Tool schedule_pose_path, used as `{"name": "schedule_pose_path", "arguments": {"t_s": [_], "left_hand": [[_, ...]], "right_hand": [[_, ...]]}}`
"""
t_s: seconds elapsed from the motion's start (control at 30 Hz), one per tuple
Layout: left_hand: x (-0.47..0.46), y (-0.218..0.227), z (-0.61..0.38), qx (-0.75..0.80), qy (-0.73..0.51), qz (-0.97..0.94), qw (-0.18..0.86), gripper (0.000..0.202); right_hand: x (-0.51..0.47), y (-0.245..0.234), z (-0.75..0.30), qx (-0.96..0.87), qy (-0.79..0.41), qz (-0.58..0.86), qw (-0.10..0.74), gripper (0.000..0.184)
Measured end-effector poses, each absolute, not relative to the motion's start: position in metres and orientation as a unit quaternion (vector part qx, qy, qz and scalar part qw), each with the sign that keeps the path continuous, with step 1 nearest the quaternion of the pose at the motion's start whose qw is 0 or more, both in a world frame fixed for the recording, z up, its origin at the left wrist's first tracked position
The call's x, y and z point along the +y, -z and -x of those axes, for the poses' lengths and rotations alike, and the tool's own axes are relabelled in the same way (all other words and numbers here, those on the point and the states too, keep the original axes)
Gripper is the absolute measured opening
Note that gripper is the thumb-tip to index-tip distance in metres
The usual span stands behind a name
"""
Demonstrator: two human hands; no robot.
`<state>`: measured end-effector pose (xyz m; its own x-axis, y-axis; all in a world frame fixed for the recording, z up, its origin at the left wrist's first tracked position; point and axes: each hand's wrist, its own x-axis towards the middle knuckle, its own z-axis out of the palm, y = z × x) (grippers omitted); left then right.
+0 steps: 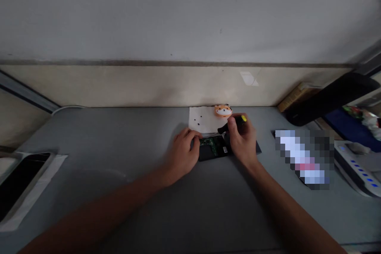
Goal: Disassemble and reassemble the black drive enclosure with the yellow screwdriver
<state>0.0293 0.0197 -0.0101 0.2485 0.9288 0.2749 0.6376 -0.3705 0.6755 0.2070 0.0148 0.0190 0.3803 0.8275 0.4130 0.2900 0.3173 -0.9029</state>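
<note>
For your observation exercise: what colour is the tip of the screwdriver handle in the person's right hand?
Yellow, on a black screwdriver handle; seen in the head view.

The one camera sits on my head, looking forward and down over the flat grey worktop [119, 147] toward the pale wall [178, 16] behind it. My forearms reach in from the bottom edge, my hands fairly far off at mid-frame. No second view.
</note>
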Motion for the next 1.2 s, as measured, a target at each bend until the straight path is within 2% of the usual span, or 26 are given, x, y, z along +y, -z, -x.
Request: {"name": "schedule_pose_path", "arguments": {"t_s": [0.67, 0.97, 1.2], "left_hand": [[0.015, 0.005, -0.029, 0.503, -0.296, -0.795, 0.167, 0.021], [0.017, 0.006, -0.030, 0.497, -0.290, -0.800, 0.170, 0.017], [0.016, 0.005, -0.031, 0.515, -0.275, -0.797, 0.157, 0.018]], "right_hand": [[0.014, -0.018, -0.208, -0.511, -0.208, 0.558, 0.621, 0.028], [0.009, -0.038, -0.203, -0.602, -0.187, 0.546, 0.552, 0.026], [0.021, -0.054, -0.189, -0.657, -0.230, 0.511, 0.504, 0.020]]}}
